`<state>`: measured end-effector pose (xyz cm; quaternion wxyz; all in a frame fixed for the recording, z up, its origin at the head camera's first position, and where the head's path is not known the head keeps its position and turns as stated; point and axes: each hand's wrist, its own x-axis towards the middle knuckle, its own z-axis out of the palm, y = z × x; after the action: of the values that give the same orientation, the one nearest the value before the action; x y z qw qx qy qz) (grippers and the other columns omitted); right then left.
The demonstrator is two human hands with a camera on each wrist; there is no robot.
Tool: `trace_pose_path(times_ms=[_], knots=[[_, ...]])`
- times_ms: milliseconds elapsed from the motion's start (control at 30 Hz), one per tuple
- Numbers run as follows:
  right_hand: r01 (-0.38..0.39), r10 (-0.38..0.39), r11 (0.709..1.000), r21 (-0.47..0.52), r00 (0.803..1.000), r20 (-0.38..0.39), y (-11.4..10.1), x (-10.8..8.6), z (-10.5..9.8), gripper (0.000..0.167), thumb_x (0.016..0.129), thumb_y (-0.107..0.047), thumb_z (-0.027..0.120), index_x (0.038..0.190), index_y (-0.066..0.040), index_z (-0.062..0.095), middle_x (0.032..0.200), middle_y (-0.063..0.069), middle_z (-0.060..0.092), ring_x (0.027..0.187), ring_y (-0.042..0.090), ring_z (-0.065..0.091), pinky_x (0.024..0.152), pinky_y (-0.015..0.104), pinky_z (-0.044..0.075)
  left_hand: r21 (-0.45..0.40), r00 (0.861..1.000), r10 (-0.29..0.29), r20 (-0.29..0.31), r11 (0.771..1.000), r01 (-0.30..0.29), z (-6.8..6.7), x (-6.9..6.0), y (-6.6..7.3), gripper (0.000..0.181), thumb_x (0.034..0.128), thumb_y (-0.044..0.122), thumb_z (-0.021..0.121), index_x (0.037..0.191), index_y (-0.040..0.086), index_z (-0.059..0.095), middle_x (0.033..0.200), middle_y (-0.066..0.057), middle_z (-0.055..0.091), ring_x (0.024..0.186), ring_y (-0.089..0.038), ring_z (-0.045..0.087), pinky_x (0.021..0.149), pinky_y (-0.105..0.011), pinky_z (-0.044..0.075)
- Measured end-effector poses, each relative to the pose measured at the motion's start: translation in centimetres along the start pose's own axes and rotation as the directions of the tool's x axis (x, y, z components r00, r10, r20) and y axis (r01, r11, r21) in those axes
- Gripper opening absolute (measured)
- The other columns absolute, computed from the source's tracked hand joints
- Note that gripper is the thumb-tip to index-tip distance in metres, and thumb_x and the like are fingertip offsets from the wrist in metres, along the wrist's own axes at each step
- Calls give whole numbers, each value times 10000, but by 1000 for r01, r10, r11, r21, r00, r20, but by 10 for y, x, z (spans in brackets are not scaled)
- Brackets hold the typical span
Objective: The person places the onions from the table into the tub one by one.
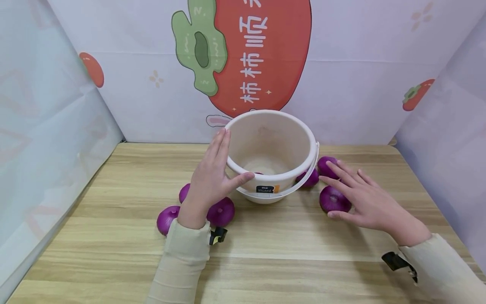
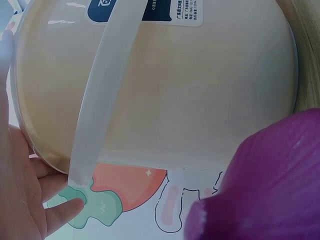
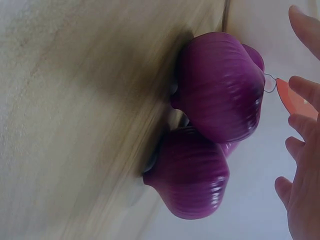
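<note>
A white bucket (image 1: 265, 143) stands upright near the back of the table, its handle hanging down in front; a sliver of purple shows inside. The left hand (image 1: 212, 177) touches the left side of its rim with straight fingers, thumb at the front rim. In the left wrist view the bucket's wall (image 2: 200, 100) fills the top, with a purple onion (image 2: 270, 185) close below. The right hand (image 1: 368, 202) spreads its fingers over a purple onion (image 1: 334, 199) right of the bucket. Onions (image 3: 220, 87) lie beside that hand (image 3: 305, 165) in the right wrist view, not gripped.
Left of the bucket, purple onions (image 1: 221, 212) lie around the left wrist, one (image 1: 167, 219) farthest left. Two more, (image 1: 327, 166) an onion behind and another onion (image 1: 309, 178) against the bucket, lie at right. A printed cloth wall (image 1: 353, 93) borders the wooden table (image 1: 273, 270).
</note>
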<state>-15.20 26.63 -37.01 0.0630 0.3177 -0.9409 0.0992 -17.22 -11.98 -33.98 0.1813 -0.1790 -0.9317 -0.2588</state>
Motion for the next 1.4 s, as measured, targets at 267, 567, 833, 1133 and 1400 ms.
trace_pose_path(times_ms=[267, 567, 833, 1133, 1400], knots=[[22, -22, 999, -30, 1000, -5, 5, 1, 9, 826, 773, -519, 800, 1483, -268, 461, 1636, 71, 281, 1470, 388, 298, 1036, 711, 363, -4, 1000, 3, 2, 1000, -3, 1, 0, 1, 1132, 780, 903, 349, 1605, 152, 156, 1676, -41, 172, 1548, -236, 187, 1081, -546, 436], [97, -97, 995, -29, 995, -24, 8, 1, 15, 776, 794, -495, 787, 1453, -205, 495, 1580, 131, 371, 1414, 420, 377, 995, 648, 426, -1, 1000, -9, 13, 1000, 9, 2, 0, 1, 1130, 778, 902, 361, 1606, 161, 153, 1679, -38, 160, 1549, -242, 182, 1080, -555, 433], [97, -97, 995, -27, 995, 0, 8, 1, 19, 726, 793, -475, 794, 1405, -168, 553, 1500, 149, 479, 1416, 412, 361, 983, 667, 440, 1, 1000, -4, 3, 1000, 4, 2, 0, 0, 1108, 796, 873, 406, 1605, 156, 161, 1674, -42, 177, 1542, -249, 207, 1071, -545, 447], [117, -117, 992, -41, 993, -4, 7, 4, 22, 667, 749, -391, 847, 1325, -136, 628, 1362, 150, 588, 1260, 405, 454, 917, 673, 474, 6, 1000, -7, 1, 1000, 7, 2, 0, 0, 1092, 804, 851, 445, 1608, 173, 149, 1674, -38, 177, 1541, -249, 208, 1064, -544, 453], [72, -70, 997, -28, 996, 49, 7, 3, 22, 648, 750, -363, 853, 1322, -155, 632, 1356, 144, 589, 1236, 387, 457, 908, 692, 472, 12, 1000, -19, 13, 1000, 19, 1, 1, 1, 1081, 811, 834, 469, 1609, 184, 140, 1678, -35, 165, 1544, -254, 201, 1066, -550, 449]])
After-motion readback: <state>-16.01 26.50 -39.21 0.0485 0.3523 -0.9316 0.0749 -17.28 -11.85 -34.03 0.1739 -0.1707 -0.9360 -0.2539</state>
